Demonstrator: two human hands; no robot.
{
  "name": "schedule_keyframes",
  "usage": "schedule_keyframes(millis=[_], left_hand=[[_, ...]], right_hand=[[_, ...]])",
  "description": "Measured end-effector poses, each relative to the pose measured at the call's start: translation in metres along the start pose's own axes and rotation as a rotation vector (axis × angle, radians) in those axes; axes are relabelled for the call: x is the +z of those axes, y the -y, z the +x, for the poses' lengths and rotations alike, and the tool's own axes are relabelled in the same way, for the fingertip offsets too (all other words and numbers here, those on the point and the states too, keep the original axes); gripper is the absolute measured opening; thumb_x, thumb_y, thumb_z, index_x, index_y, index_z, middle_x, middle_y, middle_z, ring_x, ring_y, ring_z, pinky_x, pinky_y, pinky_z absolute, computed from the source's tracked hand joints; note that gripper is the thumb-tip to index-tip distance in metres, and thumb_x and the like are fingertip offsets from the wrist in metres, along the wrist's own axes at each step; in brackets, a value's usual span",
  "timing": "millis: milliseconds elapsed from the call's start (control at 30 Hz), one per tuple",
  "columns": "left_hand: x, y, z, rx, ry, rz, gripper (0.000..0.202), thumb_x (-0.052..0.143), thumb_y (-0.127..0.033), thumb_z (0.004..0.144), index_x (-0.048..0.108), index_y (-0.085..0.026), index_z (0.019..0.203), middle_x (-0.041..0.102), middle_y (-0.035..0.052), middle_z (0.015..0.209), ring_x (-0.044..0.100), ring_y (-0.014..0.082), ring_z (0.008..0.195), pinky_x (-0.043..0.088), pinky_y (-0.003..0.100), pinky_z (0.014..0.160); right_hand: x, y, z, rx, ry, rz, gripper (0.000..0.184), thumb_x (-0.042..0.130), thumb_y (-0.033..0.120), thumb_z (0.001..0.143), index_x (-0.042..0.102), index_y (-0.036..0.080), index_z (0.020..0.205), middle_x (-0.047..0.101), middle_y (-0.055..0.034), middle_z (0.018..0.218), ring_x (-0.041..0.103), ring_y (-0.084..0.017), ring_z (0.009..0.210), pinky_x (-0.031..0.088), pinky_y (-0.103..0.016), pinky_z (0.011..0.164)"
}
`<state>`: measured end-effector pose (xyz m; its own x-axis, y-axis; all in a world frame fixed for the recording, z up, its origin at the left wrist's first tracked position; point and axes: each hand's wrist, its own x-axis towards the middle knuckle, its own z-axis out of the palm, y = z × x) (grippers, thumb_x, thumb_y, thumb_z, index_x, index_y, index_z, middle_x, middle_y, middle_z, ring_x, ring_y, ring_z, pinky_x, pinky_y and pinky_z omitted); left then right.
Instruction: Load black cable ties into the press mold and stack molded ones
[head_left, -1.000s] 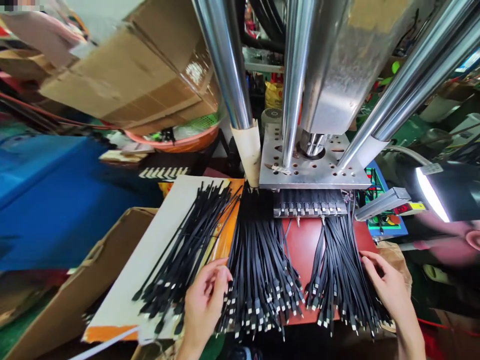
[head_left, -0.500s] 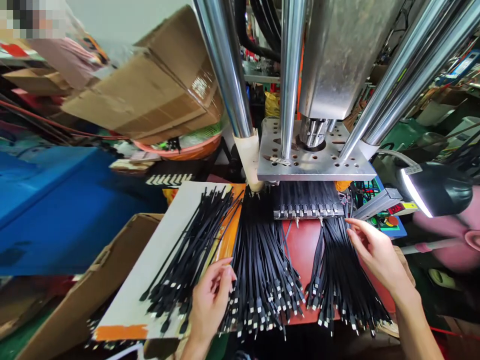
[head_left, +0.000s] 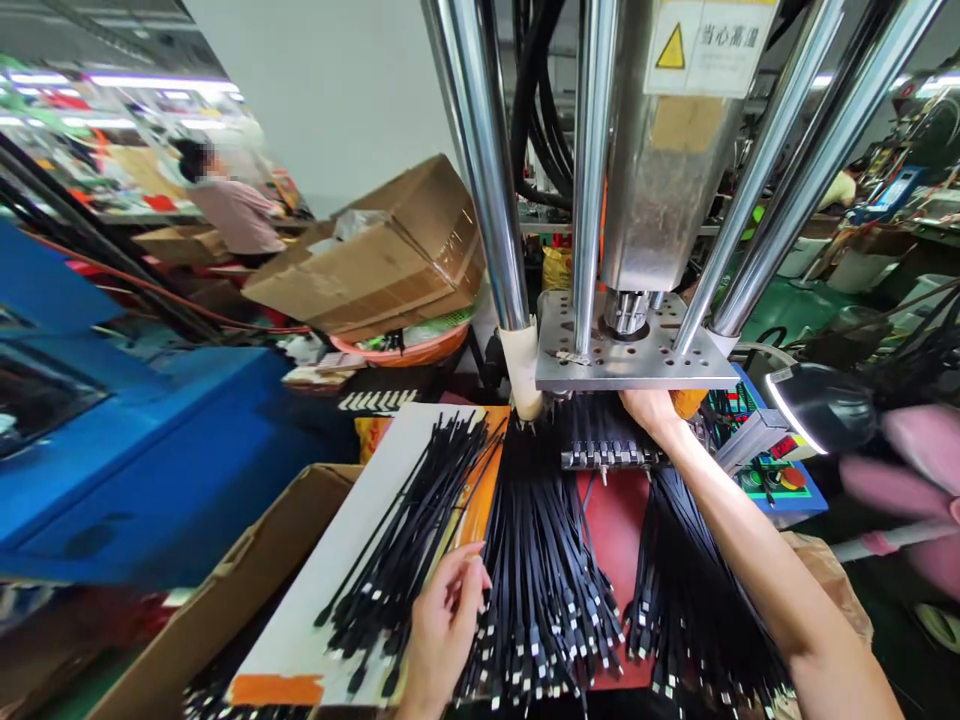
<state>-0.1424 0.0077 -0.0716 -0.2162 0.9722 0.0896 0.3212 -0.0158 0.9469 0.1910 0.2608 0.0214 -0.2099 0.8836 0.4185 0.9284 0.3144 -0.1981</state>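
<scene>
– Left hand (head_left: 448, 612) loosely curled, thumb close to the fingers, right beside the middle cable bundle (head_left: 536, 560)! Gripping anything?
– Can't tell! And the right hand (head_left: 649, 408) is in under the metal press plate (head_left: 637, 373), fingers hidden, so no call there either.
– Just below that plate, a row of connectors (head_left: 607, 452) along the front!
– Right cable bundle (head_left: 679, 560) partly behind the right arm (head_left: 739, 535), red surface (head_left: 616, 540) showing between it and the middle one.
– Left cable bundle (head_left: 420, 530) across the white board (head_left: 341, 550)!
– Farther out, lamp (head_left: 829, 405) and blurred pink fan (head_left: 911, 480) on the right; tilted cardboard box (head_left: 382, 275) and a person (head_left: 234, 215) away left!
</scene>
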Motion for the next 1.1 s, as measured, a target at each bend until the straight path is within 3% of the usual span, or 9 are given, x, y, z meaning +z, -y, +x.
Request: schedule_keyframes(millis=[167, 367, 500, 633, 733, 833, 933, 1033, 1100], left_hand=[[0.010, -0.017, -0.003, 0.093, 0.047, 0.002, 0.033, 0.061, -0.047, 0.101, 0.071, -0.019, 0.115, 0.070, 0.0003, 0.075, 0.065, 0.0157, 0.059, 0.058, 0.026, 0.059], [0.038, -0.099, 0.044, 0.459, 0.153, 0.054, 0.041, 0.065, -0.045, 0.100, 0.067, -0.022, 0.134, 0.070, 0.0120, 0.132, 0.068, 0.0264, 0.118, 0.054, 0.044, 0.109], [0.063, -0.112, 0.045, 0.299, 0.706, -0.293, 0.077, 0.054, -0.078, 0.097, 0.059, -0.020, 0.148, 0.063, 0.0179, 0.147, 0.060, 0.0346, 0.136, 0.042, 0.055, 0.121], [0.092, -0.097, -0.008, -0.143, 1.460, -0.899, 0.105, 0.056, -0.093, 0.083, 0.049, -0.022, 0.161, 0.055, 0.0192, 0.159, 0.048, 0.0399, 0.151, 0.031, 0.060, 0.128], [0.104, -0.093, -0.047, -0.315, 1.485, -1.053, 0.098, 0.065, -0.087, 0.082, 0.053, -0.023, 0.155, 0.064, 0.0184, 0.146, 0.060, 0.0362, 0.140, 0.038, 0.054, 0.123], [0.105, -0.094, -0.066, -0.423, 1.401, -0.925, 0.063, 0.067, -0.075, 0.091, 0.069, -0.015, 0.111, 0.064, 0.0017, 0.072, 0.067, 0.0170, 0.068, 0.056, 0.037, 0.086], [0.100, -0.094, -0.071, -0.461, 1.348, -0.815, 0.055, 0.062, -0.070, 0.098, 0.053, -0.020, 0.077, 0.028, -0.0125, 0.051, 0.028, 0.0064, 0.042, 0.049, 0.028, 0.061], [0.097, -0.093, -0.070, -0.486, 1.375, -0.805, 0.055, 0.064, -0.070, 0.096, 0.053, -0.020, 0.080, 0.032, -0.0114, 0.055, 0.032, 0.0064, 0.043, 0.050, 0.028, 0.062], [0.095, -0.091, -0.066, -0.446, 1.421, -0.779, 0.054, 0.060, -0.070, 0.098, 0.058, -0.018, 0.086, 0.042, -0.0078, 0.057, 0.043, 0.0086, 0.047, 0.051, 0.028, 0.066]], right_hand=[[-0.034, 0.027, -0.061, -0.068, -0.081, -0.002, 0.028, 0.052, 0.029, 0.110, 0.076, 0.015, 0.106, 0.077, -0.0085, 0.089, 0.072, -0.019, 0.081, 0.055, -0.032, 0.079], [-0.154, 0.076, -0.146, -0.092, -0.324, 0.165, 0.016, 0.060, 0.029, 0.107, 0.072, 0.019, 0.108, 0.066, -0.0007, 0.078, 0.061, -0.014, 0.066, 0.046, -0.027, 0.064], [-0.203, 0.094, -0.159, -0.088, -0.084, 0.262, 0.009, 0.062, 0.024, 0.104, 0.071, 0.022, 0.103, 0.063, 0.0006, 0.079, 0.057, -0.014, 0.066, 0.042, -0.026, 0.061], [-0.196, 0.106, -0.176, -0.042, 0.134, 0.309, 0.014, 0.059, 0.019, 0.103, 0.071, 0.022, 0.098, 0.065, 0.0012, 0.081, 0.058, -0.013, 0.067, 0.040, -0.026, 0.063], [-0.183, 0.114, -0.189, 0.003, 0.184, 0.284, 0.014, 0.059, 0.015, 0.101, 0.071, 0.021, 0.096, 0.068, 0.0016, 0.084, 0.059, -0.012, 0.066, 0.040, -0.025, 0.063], [-0.183, 0.107, -0.194, -0.050, 0.241, 0.204, 0.015, 0.060, 0.013, 0.098, 0.071, 0.021, 0.094, 0.070, 0.0018, 0.084, 0.060, -0.012, 0.064, 0.040, -0.025, 0.061], [-0.188, 0.067, -0.207, 0.067, -0.222, 0.043, 0.013, 0.061, 0.021, 0.098, 0.074, 0.019, 0.096, 0.072, -0.0014, 0.084, 0.062, -0.013, 0.066, 0.043, -0.025, 0.063], [-0.181, 0.009, -0.259, 0.489, -0.934, -0.125, 0.034, 0.065, 0.040, 0.094, 0.077, 0.011, 0.107, 0.074, -0.0110, 0.091, 0.067, -0.020, 0.073, 0.049, -0.031, 0.067], [-0.166, -0.017, -0.318, 0.765, -0.724, -0.097, 0.047, 0.064, 0.050, 0.088, 0.079, 0.009, 0.104, 0.075, -0.0146, 0.087, 0.067, -0.026, 0.073, 0.051, -0.038, 0.069]])
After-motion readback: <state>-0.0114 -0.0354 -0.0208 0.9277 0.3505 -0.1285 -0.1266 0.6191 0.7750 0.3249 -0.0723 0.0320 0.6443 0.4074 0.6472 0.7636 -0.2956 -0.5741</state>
